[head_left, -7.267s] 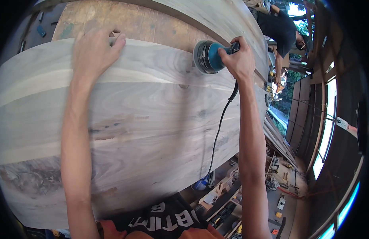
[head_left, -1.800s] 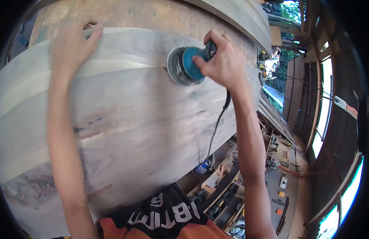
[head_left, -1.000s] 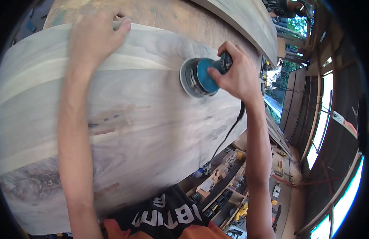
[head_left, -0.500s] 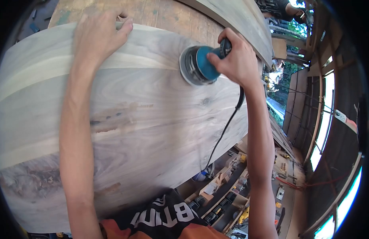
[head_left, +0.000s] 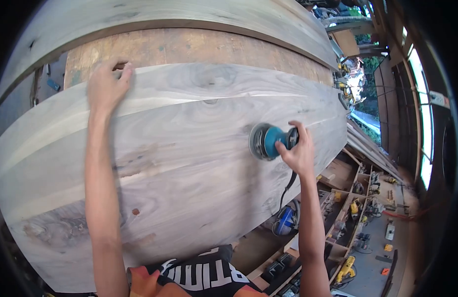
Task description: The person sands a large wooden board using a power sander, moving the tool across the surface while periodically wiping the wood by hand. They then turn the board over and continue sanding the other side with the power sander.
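A teal and black sander [head_left: 274, 141] rests with its round pad on a large pale wooden slab [head_left: 189, 123]. My right hand [head_left: 299, 151] is wrapped round its black end, and a dark cord hangs from it over the slab's near edge. At the slab's far left edge lies my left hand [head_left: 109, 86], its thumb and curled fingers over the rim; whether it pinches the edge cannot be made out. Brown patches and dark knots mark the slab's surface.
Beyond the slab lies a worn wooden bench top [head_left: 189, 47], with a second slab [head_left: 155, 12] behind it. Shelves at the lower right hold several tools, among them a yellow power tool [head_left: 345, 270]. A blue and clear object [head_left: 285, 220] sits under the near edge.
The sander and my right hand have moved nearer to my body and to the right over the slab. The view has shifted, showing more of the second slab. My left hand stays at the far edge.
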Motion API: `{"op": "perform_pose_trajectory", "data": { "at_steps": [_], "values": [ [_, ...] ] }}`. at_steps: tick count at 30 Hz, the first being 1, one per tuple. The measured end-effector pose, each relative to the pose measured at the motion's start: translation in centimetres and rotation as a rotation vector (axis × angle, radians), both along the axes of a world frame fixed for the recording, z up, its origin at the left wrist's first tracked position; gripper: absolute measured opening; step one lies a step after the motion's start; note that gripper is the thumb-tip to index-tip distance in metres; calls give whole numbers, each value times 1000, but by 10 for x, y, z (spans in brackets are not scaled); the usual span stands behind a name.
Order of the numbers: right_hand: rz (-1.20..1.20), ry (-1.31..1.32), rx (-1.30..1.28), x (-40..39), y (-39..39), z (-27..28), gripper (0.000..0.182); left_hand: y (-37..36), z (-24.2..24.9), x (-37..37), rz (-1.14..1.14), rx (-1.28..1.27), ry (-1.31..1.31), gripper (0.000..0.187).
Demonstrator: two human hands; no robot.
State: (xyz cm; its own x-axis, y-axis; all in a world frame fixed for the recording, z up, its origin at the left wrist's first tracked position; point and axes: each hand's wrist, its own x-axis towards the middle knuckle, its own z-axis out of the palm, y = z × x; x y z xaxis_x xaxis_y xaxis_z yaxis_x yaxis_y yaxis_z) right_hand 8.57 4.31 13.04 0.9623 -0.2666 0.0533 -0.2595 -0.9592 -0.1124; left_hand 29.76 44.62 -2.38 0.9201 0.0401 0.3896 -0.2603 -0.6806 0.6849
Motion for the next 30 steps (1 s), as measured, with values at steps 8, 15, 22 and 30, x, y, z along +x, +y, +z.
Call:
{"op": "perform_pose_trajectory", "data": {
  "at_steps": [8, 15, 22, 30],
  "values": [
    [-244, -23, 42, 3, 3, -2, 54, -146, 39, -218, -823, -369, 892, 15],
    [-320, -77, 111, 92, 7, -1, 57, -290, 17, -390, -1217, -939, 639, 61],
    [-213, -105, 96, 147, 19, -2, 61, -314, -36, -578, -1509, -760, 954, 34],
    [-97, -82, 48, 201, 34, 0, 54, -277, 30, -674, -1828, -772, 1065, 18]
  ]
}}
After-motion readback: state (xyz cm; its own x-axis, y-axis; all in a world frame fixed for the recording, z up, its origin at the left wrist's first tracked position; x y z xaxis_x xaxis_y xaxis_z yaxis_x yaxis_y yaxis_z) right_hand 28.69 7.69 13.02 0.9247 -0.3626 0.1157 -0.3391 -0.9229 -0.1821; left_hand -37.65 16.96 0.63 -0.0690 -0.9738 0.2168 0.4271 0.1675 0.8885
